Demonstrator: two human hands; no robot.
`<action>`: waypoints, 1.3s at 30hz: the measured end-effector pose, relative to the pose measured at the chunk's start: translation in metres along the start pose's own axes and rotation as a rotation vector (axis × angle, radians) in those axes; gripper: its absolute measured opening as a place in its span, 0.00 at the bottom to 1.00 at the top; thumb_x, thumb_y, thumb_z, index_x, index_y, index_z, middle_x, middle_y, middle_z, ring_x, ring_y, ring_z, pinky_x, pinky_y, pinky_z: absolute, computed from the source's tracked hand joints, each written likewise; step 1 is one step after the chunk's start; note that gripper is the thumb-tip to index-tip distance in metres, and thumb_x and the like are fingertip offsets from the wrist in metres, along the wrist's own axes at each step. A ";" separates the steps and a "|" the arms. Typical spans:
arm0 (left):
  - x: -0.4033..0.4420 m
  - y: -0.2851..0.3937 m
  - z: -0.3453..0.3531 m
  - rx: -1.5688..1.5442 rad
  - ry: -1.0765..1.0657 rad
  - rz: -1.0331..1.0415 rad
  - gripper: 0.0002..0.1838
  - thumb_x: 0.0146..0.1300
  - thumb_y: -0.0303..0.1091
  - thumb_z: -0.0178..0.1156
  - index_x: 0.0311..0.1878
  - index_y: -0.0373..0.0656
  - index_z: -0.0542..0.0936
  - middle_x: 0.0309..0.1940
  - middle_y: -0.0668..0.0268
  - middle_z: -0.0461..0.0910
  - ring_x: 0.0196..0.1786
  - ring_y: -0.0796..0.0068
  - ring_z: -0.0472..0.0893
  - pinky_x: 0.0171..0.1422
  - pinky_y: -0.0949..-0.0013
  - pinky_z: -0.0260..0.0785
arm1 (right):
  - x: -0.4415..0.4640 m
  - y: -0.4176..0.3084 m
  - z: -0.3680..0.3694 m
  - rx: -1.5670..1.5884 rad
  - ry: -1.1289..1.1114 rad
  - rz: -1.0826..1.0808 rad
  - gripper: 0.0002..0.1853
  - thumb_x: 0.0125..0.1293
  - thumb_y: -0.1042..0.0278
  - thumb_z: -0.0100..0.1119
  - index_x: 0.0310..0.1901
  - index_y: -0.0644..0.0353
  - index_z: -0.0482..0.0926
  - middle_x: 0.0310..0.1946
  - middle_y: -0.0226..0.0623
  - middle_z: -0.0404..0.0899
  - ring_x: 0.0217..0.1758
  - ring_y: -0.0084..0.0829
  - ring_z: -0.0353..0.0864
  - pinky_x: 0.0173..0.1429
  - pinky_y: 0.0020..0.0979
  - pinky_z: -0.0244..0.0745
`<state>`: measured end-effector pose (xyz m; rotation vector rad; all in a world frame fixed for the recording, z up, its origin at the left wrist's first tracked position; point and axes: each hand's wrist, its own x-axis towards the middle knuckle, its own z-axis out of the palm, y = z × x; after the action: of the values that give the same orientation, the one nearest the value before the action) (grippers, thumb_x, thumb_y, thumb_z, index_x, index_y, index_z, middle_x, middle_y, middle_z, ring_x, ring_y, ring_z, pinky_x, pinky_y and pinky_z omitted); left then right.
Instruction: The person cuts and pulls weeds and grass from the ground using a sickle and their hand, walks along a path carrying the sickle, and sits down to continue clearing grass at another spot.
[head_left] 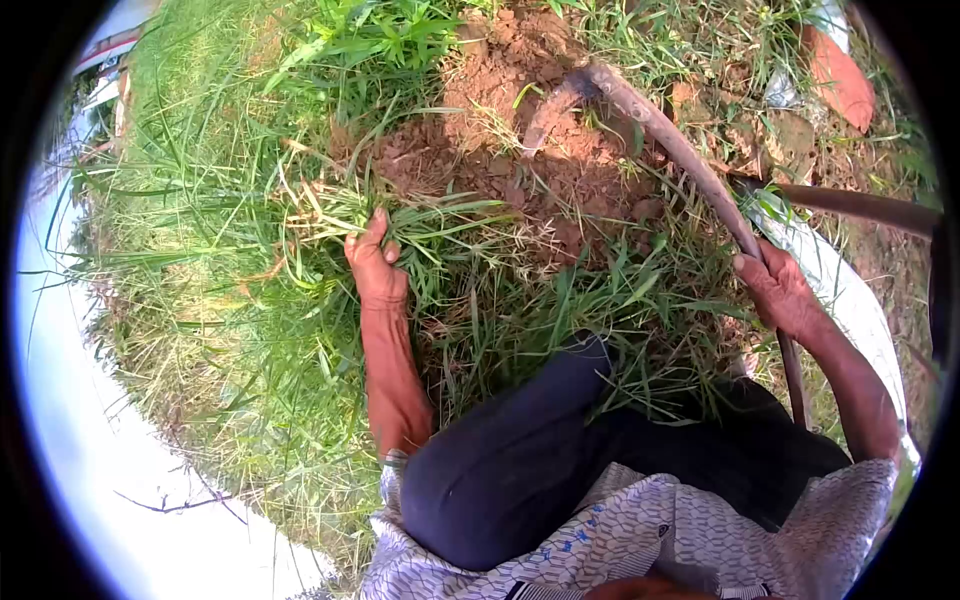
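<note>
My left hand (378,262) is closed around a tuft of grass (340,215) at the border between tall grass and bare soil. Several blades poke out past the thumb on both sides. In my right hand (775,285) is the curved wooden handle of a hoe (685,155), gripped partway along its length. The hoe's head (550,112) rests on the loose reddish soil (490,150), its tip pointing toward me. The lower end of the handle passes beside my bent leg.
Dense green grass (200,240) covers the left side. A second wooden pole (860,207) enters from the right, over a white sheet (850,290). A flat reddish piece (838,80) lies at upper right. My bent knee (590,350) sits in the grass between my arms.
</note>
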<state>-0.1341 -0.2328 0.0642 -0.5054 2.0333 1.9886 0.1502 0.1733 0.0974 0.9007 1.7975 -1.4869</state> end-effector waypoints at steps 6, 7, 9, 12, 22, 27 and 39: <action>-0.004 0.033 0.026 0.393 -0.215 -0.187 0.09 0.63 0.32 0.61 0.42 0.40 0.73 0.34 0.64 0.80 0.24 0.82 0.71 0.24 0.77 0.61 | -0.001 0.018 0.010 -0.207 0.017 0.014 0.27 0.69 0.41 0.48 0.39 0.64 0.72 0.23 0.34 0.67 0.28 0.29 0.69 0.35 0.36 0.67; 0.005 0.045 0.022 0.305 -0.257 -0.159 0.08 0.63 0.32 0.60 0.41 0.40 0.75 0.34 0.64 0.81 0.22 0.82 0.71 0.25 0.75 0.62 | 0.000 0.021 0.011 -0.213 0.021 0.021 0.27 0.69 0.40 0.49 0.39 0.64 0.72 0.23 0.35 0.67 0.29 0.29 0.69 0.36 0.37 0.67; 0.062 -0.019 -0.032 1.252 -0.413 0.269 0.14 0.64 0.31 0.60 0.48 0.32 0.80 0.40 0.57 0.85 0.39 0.71 0.83 0.41 0.69 0.74 | 0.004 0.023 0.010 -0.215 0.052 0.017 0.28 0.69 0.40 0.49 0.39 0.65 0.72 0.22 0.35 0.68 0.29 0.30 0.70 0.37 0.38 0.68; 0.015 0.015 0.008 0.612 -0.346 -0.261 0.23 0.57 0.36 0.70 0.52 0.31 0.76 0.45 0.61 0.82 0.43 0.71 0.80 0.41 0.69 0.72 | -0.001 0.022 0.005 -0.100 0.087 0.012 0.27 0.68 0.39 0.50 0.37 0.61 0.71 0.19 0.32 0.66 0.21 0.26 0.67 0.25 0.33 0.66; 0.002 0.011 0.003 0.277 -0.456 -0.234 0.20 0.59 0.32 0.69 0.52 0.46 0.74 0.36 0.73 0.78 0.31 0.83 0.73 0.25 0.79 0.59 | 0.002 0.023 0.015 -0.230 0.066 0.018 0.30 0.68 0.39 0.48 0.39 0.69 0.73 0.22 0.42 0.71 0.29 0.39 0.75 0.38 0.43 0.71; 0.005 0.015 0.008 0.280 -0.465 -0.279 0.20 0.59 0.32 0.70 0.52 0.46 0.74 0.36 0.73 0.77 0.34 0.83 0.74 0.24 0.78 0.63 | -0.005 0.016 0.019 -0.233 0.061 0.082 0.30 0.69 0.40 0.47 0.40 0.69 0.73 0.22 0.43 0.72 0.29 0.39 0.76 0.38 0.43 0.71; 0.021 0.024 0.051 -0.081 -0.699 -0.353 0.24 0.60 0.21 0.63 0.60 0.46 0.71 0.37 0.72 0.78 0.32 0.82 0.76 0.23 0.80 0.68 | -0.083 0.059 0.036 -0.195 0.281 0.024 0.23 0.67 0.48 0.55 0.37 0.67 0.72 0.20 0.43 0.69 0.24 0.35 0.70 0.32 0.41 0.67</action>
<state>-0.1665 -0.1833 0.0756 -0.1295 1.3390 1.7084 0.2476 0.1364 0.1264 1.0681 2.0832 -1.1898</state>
